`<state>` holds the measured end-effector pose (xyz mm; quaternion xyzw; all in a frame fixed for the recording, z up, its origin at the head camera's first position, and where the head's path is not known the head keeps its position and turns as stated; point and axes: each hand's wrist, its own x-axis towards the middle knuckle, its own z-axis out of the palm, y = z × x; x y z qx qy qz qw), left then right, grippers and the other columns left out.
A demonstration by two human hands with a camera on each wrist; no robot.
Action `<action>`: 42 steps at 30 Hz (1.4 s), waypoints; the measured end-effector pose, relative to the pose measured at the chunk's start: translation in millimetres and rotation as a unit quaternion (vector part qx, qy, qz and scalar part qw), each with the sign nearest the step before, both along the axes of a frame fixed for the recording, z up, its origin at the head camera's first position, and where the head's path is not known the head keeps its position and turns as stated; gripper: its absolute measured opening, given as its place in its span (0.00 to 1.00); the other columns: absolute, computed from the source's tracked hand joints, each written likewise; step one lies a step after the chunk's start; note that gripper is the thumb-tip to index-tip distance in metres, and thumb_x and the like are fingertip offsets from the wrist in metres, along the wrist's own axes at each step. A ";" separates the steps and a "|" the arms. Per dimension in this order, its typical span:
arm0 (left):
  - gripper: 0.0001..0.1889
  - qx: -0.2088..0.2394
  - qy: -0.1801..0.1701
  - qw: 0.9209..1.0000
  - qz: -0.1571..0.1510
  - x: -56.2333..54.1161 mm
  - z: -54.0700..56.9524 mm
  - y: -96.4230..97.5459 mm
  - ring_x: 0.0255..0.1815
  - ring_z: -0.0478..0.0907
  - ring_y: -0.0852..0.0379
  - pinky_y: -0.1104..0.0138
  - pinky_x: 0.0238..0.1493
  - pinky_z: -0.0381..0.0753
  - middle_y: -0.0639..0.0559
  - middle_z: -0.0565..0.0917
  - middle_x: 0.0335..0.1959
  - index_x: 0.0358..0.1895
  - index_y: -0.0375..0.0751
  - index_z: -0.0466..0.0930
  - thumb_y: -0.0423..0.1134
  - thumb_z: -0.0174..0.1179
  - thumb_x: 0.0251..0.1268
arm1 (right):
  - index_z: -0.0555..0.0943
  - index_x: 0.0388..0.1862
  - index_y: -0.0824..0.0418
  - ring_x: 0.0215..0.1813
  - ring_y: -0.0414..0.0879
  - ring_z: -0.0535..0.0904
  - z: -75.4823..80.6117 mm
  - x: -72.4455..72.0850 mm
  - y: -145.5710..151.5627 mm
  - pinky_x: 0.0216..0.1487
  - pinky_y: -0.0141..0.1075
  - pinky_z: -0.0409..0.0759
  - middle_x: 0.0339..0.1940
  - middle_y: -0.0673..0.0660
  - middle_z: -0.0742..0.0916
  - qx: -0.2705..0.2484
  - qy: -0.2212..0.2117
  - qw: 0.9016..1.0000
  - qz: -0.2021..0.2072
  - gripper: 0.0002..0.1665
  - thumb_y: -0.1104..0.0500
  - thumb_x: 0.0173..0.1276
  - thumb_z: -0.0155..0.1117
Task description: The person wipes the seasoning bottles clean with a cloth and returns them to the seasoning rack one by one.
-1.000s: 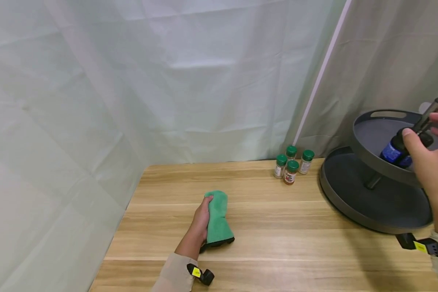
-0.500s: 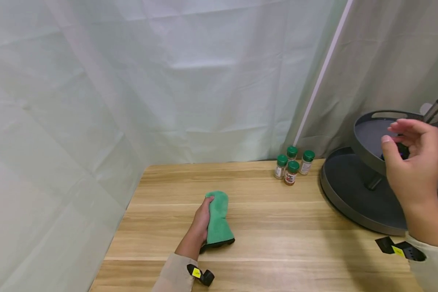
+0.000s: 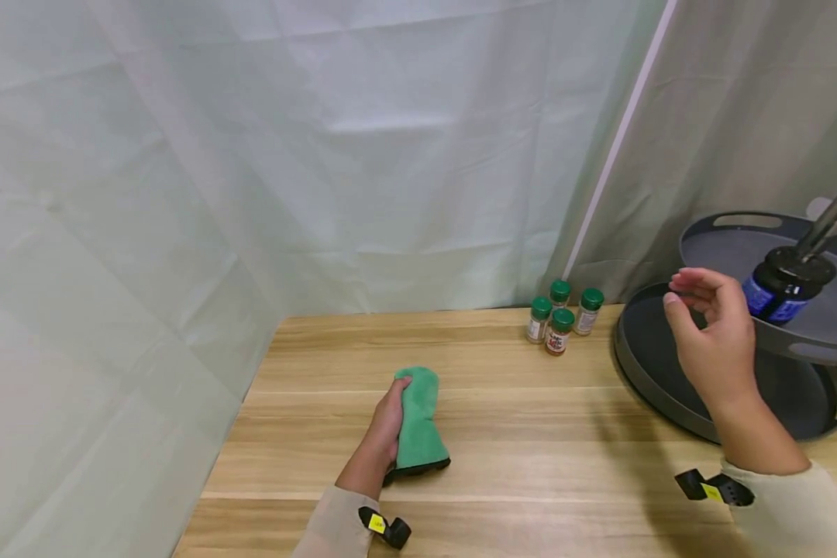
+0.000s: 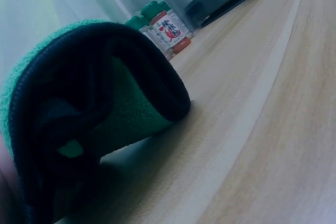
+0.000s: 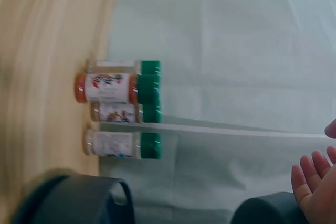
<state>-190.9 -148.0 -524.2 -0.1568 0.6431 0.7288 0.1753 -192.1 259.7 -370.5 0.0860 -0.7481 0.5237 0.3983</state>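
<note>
My left hand (image 3: 389,422) grips a folded green cloth (image 3: 420,422) with dark edging, low over the wooden table. In the left wrist view the cloth's (image 4: 134,95) rolled, dark-trimmed end fills the left side. My right hand (image 3: 714,333) is raised in front of the two-tier tray stand (image 3: 802,341), its fingers loosely bent and nothing between them. Its fingertips also show at the right edge of the right wrist view. Behind it, dark jars (image 3: 774,302) with blue labels and black lids stand on the upper tier, overlapping beside the metal post (image 3: 831,223).
Several green-capped spice jars (image 3: 556,341) are grouped at the table's back edge, left of the stand. The lower tier (image 3: 659,364) sits on the wooden table (image 3: 502,457). Pale curtains (image 3: 390,155) hang behind and to the left.
My right hand has come away from the dark jars on the upper tier, moving left and slightly down. The jars stay on that tier. My left hand keeps its grip on the cloth.
</note>
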 end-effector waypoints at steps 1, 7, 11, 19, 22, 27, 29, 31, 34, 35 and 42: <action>0.38 0.000 0.000 1.000 -0.001 0.1 0.3 0.2 0.41 0.72 0.55 0.65 0.42 0.76 0.51 0.71 0.43 0.68 0.43 0.62 0.70 0.46 0.70 | 0.75 0.59 0.72 0.52 0.32 0.79 -3.2 -0.3 -1.6 0.54 0.19 0.75 0.50 0.42 0.80 0.004 -0.009 1.000 -0.001 0.21 0.76 0.67 0.60; 0.38 0.002 0.000 1.000 -0.007 0.6 1.0 0.3 0.42 0.71 0.54 0.64 0.43 0.76 0.50 0.70 0.44 0.68 0.43 0.61 0.70 0.46 0.70 | 0.74 0.61 0.71 0.53 0.29 0.77 -24.0 -4.6 -14.0 0.53 0.16 0.73 0.50 0.38 0.77 0.025 -0.076 0.997 -0.006 0.21 0.72 0.69 0.62; 0.38 0.003 0.000 1.000 -0.010 0.6 -0.3 -0.5 0.42 0.71 0.55 0.64 0.42 0.76 0.50 0.70 0.44 0.69 0.43 0.61 0.70 0.46 0.70 | 0.72 0.63 0.69 0.52 0.27 0.75 -43.3 -10.6 -22.7 0.52 0.16 0.71 0.51 0.42 0.78 0.036 -0.131 0.991 0.003 0.22 0.67 0.72 0.61; 0.38 0.003 0.007 1.000 -0.014 1.3 -0.8 -1.3 0.41 0.71 0.55 0.64 0.42 0.76 0.51 0.70 0.43 0.68 0.43 0.60 0.70 0.46 0.70 | 0.66 0.69 0.69 0.60 0.45 0.75 -75.6 -28.2 -37.5 0.54 0.23 0.72 0.61 0.66 0.76 0.063 -0.231 0.970 0.050 0.28 0.59 0.76 0.59; 0.38 0.004 0.007 1.000 -0.013 1.6 -0.3 -1.4 0.41 0.71 0.55 0.65 0.42 0.76 0.51 0.70 0.43 0.69 0.43 0.60 0.70 0.46 0.70 | 0.65 0.70 0.70 0.64 0.58 0.75 -85.0 -36.2 -41.8 0.55 0.25 0.72 0.64 0.68 0.75 0.057 -0.261 0.961 0.066 0.30 0.59 0.76 0.60; 0.38 0.005 0.007 1.000 -0.010 1.6 -0.2 -1.1 0.41 0.71 0.55 0.65 0.42 0.76 0.51 0.70 0.43 0.69 0.43 0.60 0.70 0.46 0.70 | 0.63 0.70 0.72 0.67 0.64 0.73 -100.6 -49.1 -46.2 0.53 0.23 0.70 0.66 0.71 0.73 0.052 -0.290 0.952 0.079 0.32 0.60 0.75 0.62; 0.38 0.005 0.008 1.000 -0.012 1.6 -0.6 -0.7 0.41 0.71 0.55 0.65 0.43 0.75 0.51 0.70 0.43 0.69 0.42 0.60 0.70 0.46 0.70 | 0.63 0.71 0.73 0.67 0.64 0.73 -105.8 -53.3 -46.7 0.52 0.21 0.68 0.67 0.71 0.73 0.048 -0.296 0.951 0.082 0.32 0.61 0.74 0.62; 0.39 0.003 0.010 1.000 -0.014 1.6 -0.6 -0.3 0.42 0.71 0.55 0.65 0.43 0.75 0.51 0.70 0.44 0.70 0.42 0.59 0.70 0.47 0.71 | 0.63 0.71 0.72 0.67 0.65 0.72 -109.7 -57.1 -46.7 0.54 0.23 0.69 0.67 0.71 0.73 0.045 -0.302 0.948 0.083 0.32 0.61 0.74 0.62; 0.39 0.000 0.012 1.000 -0.016 1.1 -0.1 0.5 0.43 0.71 0.54 0.65 0.44 0.75 0.50 0.70 0.45 0.71 0.42 0.58 0.69 0.46 0.71 | 0.63 0.72 0.72 0.67 0.66 0.73 -113.8 -63.3 -47.9 0.62 0.37 0.76 0.67 0.72 0.73 0.056 -0.312 0.945 0.086 0.34 0.59 0.75 0.62; 0.39 -0.001 0.013 1.000 -0.015 0.8 0.1 0.7 0.43 0.71 0.54 0.65 0.44 0.75 0.50 0.70 0.45 0.72 0.43 0.58 0.69 0.46 0.71 | 0.64 0.72 0.72 0.67 0.67 0.73 -115.1 -65.5 -48.2 0.63 0.44 0.77 0.67 0.72 0.73 0.063 -0.313 0.943 0.088 0.34 0.58 0.75 0.62; 0.39 -0.001 0.023 1.000 -0.021 -0.4 -1.7 1.4 0.43 0.71 0.55 0.65 0.44 0.75 0.50 0.70 0.45 0.72 0.42 0.57 0.69 0.45 0.72 | 0.67 0.71 0.71 0.67 0.68 0.72 -121.5 -75.5 -49.0 0.65 0.60 0.75 0.66 0.73 0.74 0.080 -0.332 0.935 0.099 0.32 0.57 0.75 0.63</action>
